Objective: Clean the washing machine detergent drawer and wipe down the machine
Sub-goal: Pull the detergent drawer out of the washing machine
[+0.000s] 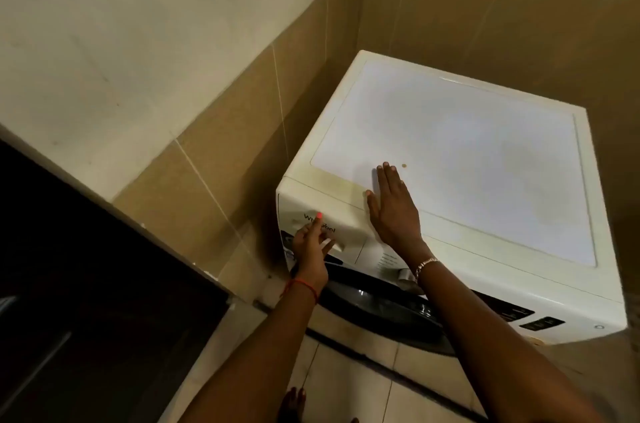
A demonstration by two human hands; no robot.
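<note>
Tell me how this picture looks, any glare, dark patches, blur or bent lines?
Head view: dim, warm light; the washing machine top is washed out pale; the cabinet at left is almost black; the wide lens bends the wall lines; the lettering on the detergent drawer beside the left hand is soft.

The pale tiled floor (349, 384) carried the washing machine (540, 284), which stood in the corner, close to the brown tiled walls (485, 24). A bare foot (293, 403) stood on the floor tiles in front of the machine. The machine's flat top (485, 152) was a white panel set inside a cream rim. On that top, near the front edge and toward the side nearest the wall, the right hand (393, 211) lay palm down with its fingers straight, the thumb reaching over the cream rim. A small brown spot (403, 165) sat on the white panel just beside the fingertips, not touching them.
</note>
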